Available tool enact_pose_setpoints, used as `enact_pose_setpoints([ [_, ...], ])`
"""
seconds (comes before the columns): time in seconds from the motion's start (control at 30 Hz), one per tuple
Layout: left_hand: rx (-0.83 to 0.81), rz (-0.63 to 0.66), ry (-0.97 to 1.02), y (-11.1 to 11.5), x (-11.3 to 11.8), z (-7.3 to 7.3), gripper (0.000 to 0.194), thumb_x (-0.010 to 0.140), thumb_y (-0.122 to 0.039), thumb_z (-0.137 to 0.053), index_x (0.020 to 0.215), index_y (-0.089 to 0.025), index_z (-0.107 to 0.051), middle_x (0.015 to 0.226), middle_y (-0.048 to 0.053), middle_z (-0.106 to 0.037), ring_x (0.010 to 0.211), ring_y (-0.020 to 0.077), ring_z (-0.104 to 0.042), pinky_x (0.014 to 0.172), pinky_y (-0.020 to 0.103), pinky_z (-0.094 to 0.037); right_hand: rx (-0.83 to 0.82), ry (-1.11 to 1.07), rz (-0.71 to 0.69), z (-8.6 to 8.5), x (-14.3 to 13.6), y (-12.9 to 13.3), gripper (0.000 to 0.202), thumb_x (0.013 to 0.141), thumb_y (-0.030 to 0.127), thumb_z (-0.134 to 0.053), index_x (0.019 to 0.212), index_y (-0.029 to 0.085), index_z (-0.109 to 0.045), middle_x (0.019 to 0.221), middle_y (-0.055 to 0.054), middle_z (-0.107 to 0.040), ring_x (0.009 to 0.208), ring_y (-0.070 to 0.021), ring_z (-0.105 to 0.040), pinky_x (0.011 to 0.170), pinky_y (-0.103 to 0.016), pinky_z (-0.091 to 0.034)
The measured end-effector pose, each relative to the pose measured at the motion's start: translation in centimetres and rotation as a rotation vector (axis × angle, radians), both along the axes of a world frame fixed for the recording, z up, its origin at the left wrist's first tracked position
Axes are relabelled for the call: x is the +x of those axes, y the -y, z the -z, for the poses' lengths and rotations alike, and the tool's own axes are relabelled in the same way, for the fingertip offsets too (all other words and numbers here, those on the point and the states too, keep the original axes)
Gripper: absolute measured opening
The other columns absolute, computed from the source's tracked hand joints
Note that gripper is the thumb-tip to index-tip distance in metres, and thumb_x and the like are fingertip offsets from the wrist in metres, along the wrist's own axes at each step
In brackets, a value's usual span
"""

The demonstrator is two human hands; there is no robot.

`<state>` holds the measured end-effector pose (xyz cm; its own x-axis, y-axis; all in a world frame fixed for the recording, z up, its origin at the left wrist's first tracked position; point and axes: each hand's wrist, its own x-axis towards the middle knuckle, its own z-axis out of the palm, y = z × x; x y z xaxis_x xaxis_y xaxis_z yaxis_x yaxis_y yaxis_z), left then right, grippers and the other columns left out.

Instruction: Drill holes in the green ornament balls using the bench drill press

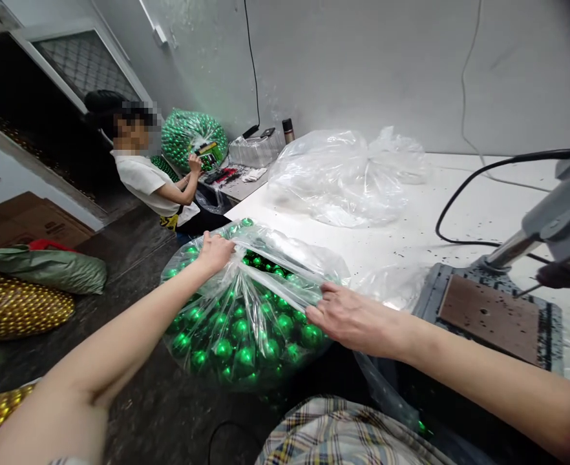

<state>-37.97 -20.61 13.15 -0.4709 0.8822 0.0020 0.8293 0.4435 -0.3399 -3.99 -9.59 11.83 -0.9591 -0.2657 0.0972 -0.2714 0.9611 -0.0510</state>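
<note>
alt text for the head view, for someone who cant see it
A person's left hand and right hand hold the rim of a clear plastic bag filled with shiny green balls. At right, a grey metal machine stands on a white table; at left, a co-worker wears a white top.

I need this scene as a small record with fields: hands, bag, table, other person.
Left hand: grips the clear bag at its mouth
Right hand: grips the mouth nearer the grey machine
Bag: mouth stretched open between both hands; holds shiny green balls
Table: white; bears crumpled clear plastic and the machine
Other person: background left, holding something too small to identify
</note>
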Motion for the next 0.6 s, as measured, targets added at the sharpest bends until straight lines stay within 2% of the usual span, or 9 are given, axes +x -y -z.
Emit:
enact_pose_setpoints([
  [0.07, -0.052, 0.004, -0.044, 0.1, 0.4, 0.1, 0.024, 0.086, -0.026, -0.051, 0.086, -0.019, -0.074, 0.085, 0.014, -0.074, 0.097, 0.0311, -0.062, 0.097, 0.052, -0.033, -0.100, -0.015, -0.035, 0.6, 1.4, -1.3, 0.013, 0.086, 0.008, -0.041, 0.090, 0.015, -0.050, 0.076, -0.001, -0.055, 0.072, -0.0140, -0.049, 0.099, -0.035, -0.037],
  [0.13, -0.062, 0.012, -0.035, 0.2, 1.2, -0.2, 0.024, 0.087, -0.025, -0.050, 0.087, -0.021, -0.074, 0.085, 0.012, -0.074, 0.094, 0.0298, -0.062, 0.097, 0.052, -0.033, -0.172, -0.012, 0.022, 1.1, 2.5, -2.9, 0.016, 0.083, 0.003, -0.044, 0.090, 0.015, -0.052, 0.079, 0.000, -0.056, 0.079, -0.0135, -0.050, 0.105, -0.034, -0.034],
  [0.23, -0.034, 0.039, -0.036, 0.0, 3.5, -1.8, 0.021, 0.087, -0.023, -0.052, 0.084, -0.023, -0.073, 0.088, 0.010, -0.073, 0.095, 0.0299, -0.059, 0.097, 0.055, -0.032, -0.164, 0.000, 0.219, 0.4, 2.8, -4.3, 0.017, 0.085, 0.001, -0.044, 0.084, 0.015, -0.055, 0.076, -0.002, -0.054, 0.074, -0.0140, -0.048, 0.093, -0.034, -0.040],
  [0.33, 0.055, 0.150, -0.154, -0.5, 7.4, -3.9, 0.019, 0.087, -0.027, -0.056, 0.085, -0.021, -0.073, 0.101, 0.013, -0.068, 0.104, 0.0334, -0.055, 0.098, 0.057, -0.032, -0.148, -0.071, 0.349, -1.2, 0.7, -3.1, 0.027, 0.100, 0.029, -0.036, 0.095, 0.014, -0.058, 0.096, -0.009, -0.055, 0.085, -0.0184, -0.049, 0.082, -0.034, -0.043],
  [0.4, 0.104, 0.270, -0.207, -0.8, 10.2, -4.7, 0.021, 0.089, -0.025, -0.052, 0.087, -0.019, -0.072, 0.104, 0.015, -0.066, 0.106, 0.0330, -0.054, 0.100, 0.055, -0.033, -0.123, -0.131, 0.378, -1.4, -1.6, -1.3, 0.045, 0.097, 0.051, -0.040, 0.122, 0.016, -0.053, 0.113, -0.011, -0.051, 0.102, -0.0230, -0.048, 0.088, -0.036, -0.045],
  [0.43, 0.102, 0.337, -0.192, -1.0, 11.4, -4.7, 0.023, 0.090, -0.022, -0.049, 0.088, -0.018, -0.071, 0.103, 0.015, -0.066, 0.104, 0.0313, -0.055, 0.099, 0.051, -0.035, -0.089, -0.123, 0.383, -1.0, -2.7, -0.4, 0.062, 0.092, 0.057, -0.048, 0.137, 0.015, -0.042, 0.121, -0.014, -0.049, 0.107, -0.0261, -0.047, 0.092, -0.040, -0.045],
  [0.47, 0.076, 0.416, -0.143, -1.1, 12.2, -4.5, 0.025, 0.090, -0.019, -0.046, 0.091, -0.017, -0.071, 0.101, 0.014, -0.066, 0.101, 0.0289, -0.057, 0.097, 0.047, -0.037, -0.074, -0.103, 0.394, -0.4, -3.8, 0.4, 0.076, 0.087, 0.055, -0.059, 0.143, 0.011, -0.033, 0.122, -0.016, -0.048, 0.110, -0.0294, -0.047, 0.095, -0.044, -0.043],
  [0.5, 0.034, 0.493, -0.071, -1.1, 12.6, -4.0, 0.027, 0.092, -0.018, -0.043, 0.096, -0.017, -0.070, 0.100, 0.013, -0.067, 0.100, 0.0265, -0.058, 0.096, 0.043, -0.039, -0.067, -0.079, 0.405, 0.4, -4.6, 0.9, 0.073, 0.088, 0.044, -0.062, 0.144, 0.007, -0.032, 0.118, -0.018, -0.051, 0.111, -0.0311, -0.047, 0.098, -0.047, -0.041],
  [0.6, -0.093, 0.586, 0.148, -0.6, 11.4, -1.4, 0.033, 0.097, -0.026, -0.037, 0.105, -0.020, -0.068, 0.099, 0.009, -0.070, 0.099, 0.0219, -0.060, 0.101, 0.040, -0.037, -0.076, 0.019, 0.327, 2.6, -5.0, 1.2, 0.029, 0.091, 0.013, -0.048, 0.119, 0.008, -0.055, 0.091, -0.012, -0.058, 0.096, -0.0240, -0.054, 0.096, -0.044, -0.041],
])
